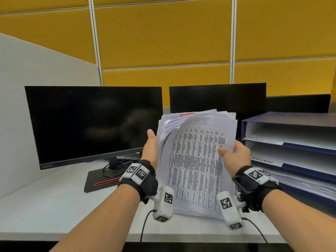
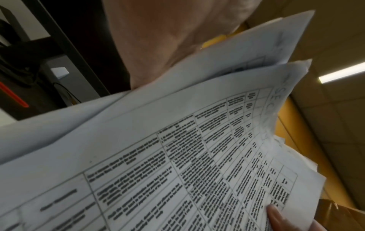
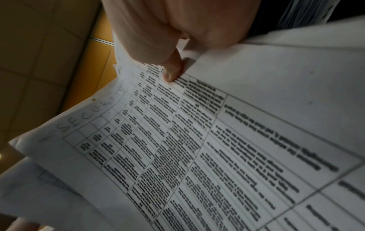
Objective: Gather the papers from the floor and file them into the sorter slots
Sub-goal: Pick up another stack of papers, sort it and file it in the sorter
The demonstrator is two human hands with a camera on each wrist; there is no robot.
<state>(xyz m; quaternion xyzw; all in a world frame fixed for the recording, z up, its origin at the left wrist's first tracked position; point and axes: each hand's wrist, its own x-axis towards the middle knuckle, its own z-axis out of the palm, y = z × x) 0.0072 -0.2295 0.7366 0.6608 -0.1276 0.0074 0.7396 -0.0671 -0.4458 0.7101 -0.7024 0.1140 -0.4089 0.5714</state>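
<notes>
A stack of white papers [image 1: 196, 160] stands on its lower edge on the desk, held between both hands. The front sheet [image 3: 177, 140] carries a printed table, with "SECURITY" handwritten at its top. My left hand [image 1: 151, 148] grips the stack's left edge, thumb up beside it. My right hand [image 1: 234, 155] grips the right edge, its thumb [image 3: 173, 68] pressed on the front sheet. The sheets fan apart at the top left. The blue sorter [image 1: 291, 146] with stacked slots stands at the right, with labels on two slots, one reading "ADMIN".
Two dark monitors [image 1: 94, 122] [image 1: 216, 100] stand behind the papers on the white desk [image 1: 54, 206]. A black monitor base with a red stripe [image 1: 101, 180] lies left of my left wrist. The sorter's lowest slot holds a pile of sheets [image 1: 305, 184]. Yellow partition panels rise behind.
</notes>
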